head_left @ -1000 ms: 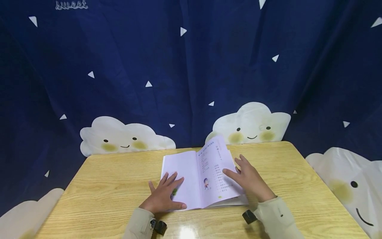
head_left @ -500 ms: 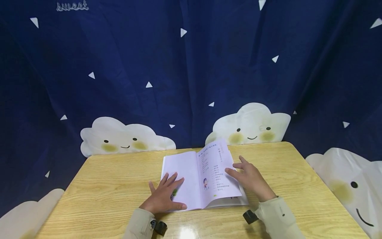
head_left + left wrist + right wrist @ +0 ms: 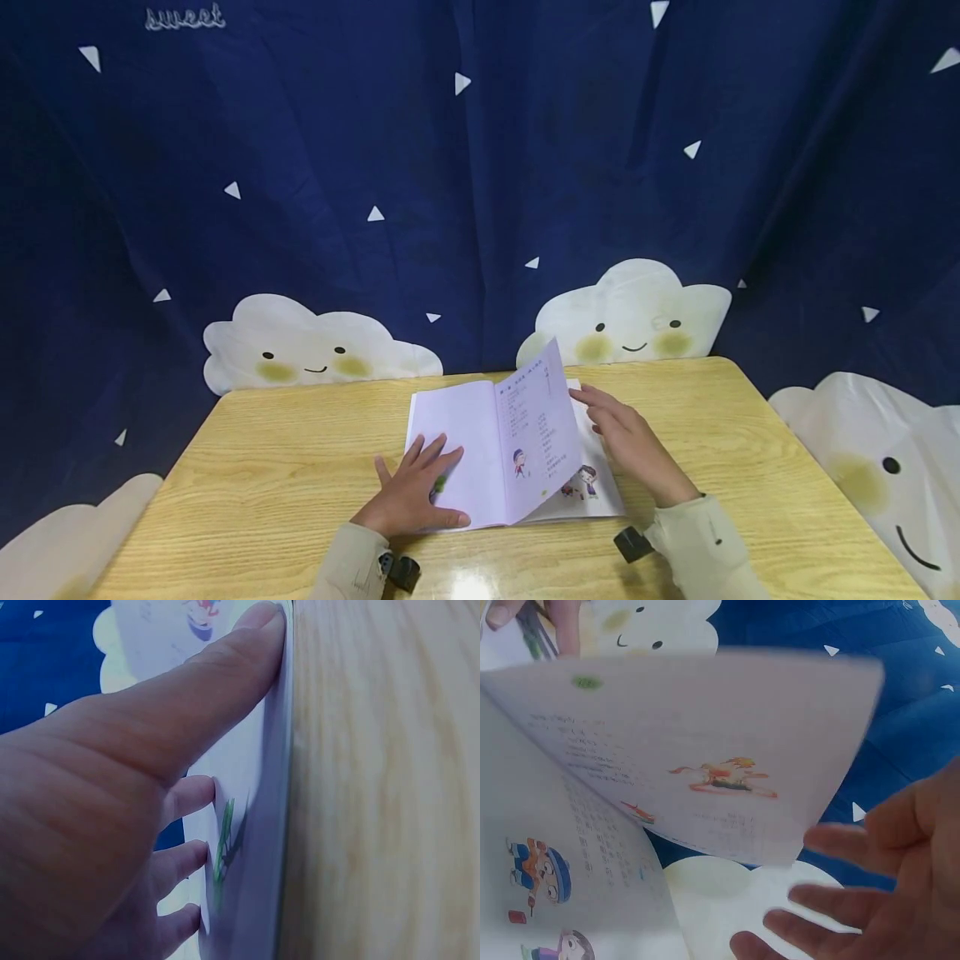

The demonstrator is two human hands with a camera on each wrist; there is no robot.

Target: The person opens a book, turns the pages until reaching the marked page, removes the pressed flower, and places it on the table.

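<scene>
An open book (image 3: 459,408) lies on the table, with a nearly blank left page. My left hand (image 3: 415,490) rests on that page, fingers spread; in the left wrist view its thumb (image 3: 206,697) presses along the book's lower edge. One printed page (image 3: 538,442) stands lifted from the right side, tilted upward, with a small cartoon figure on it. Beneath it shows another illustrated page (image 3: 602,467). My right hand (image 3: 632,437) is beside the lifted page, fingertips right at its outer edge. In the right wrist view those fingers (image 3: 832,911) are loosely extended with nothing gripped.
The light wooden table (image 3: 285,467) extends to both sides of the book. Behind it hangs a dark blue curtain (image 3: 330,150) with white triangles and smiling clouds. Small black devices (image 3: 632,544) are strapped at both wrists.
The lifted page has risen and swung left, exposing more of the illustrated page below. My right hand has shifted slightly up along the page's edge. The left hand stays in place.
</scene>
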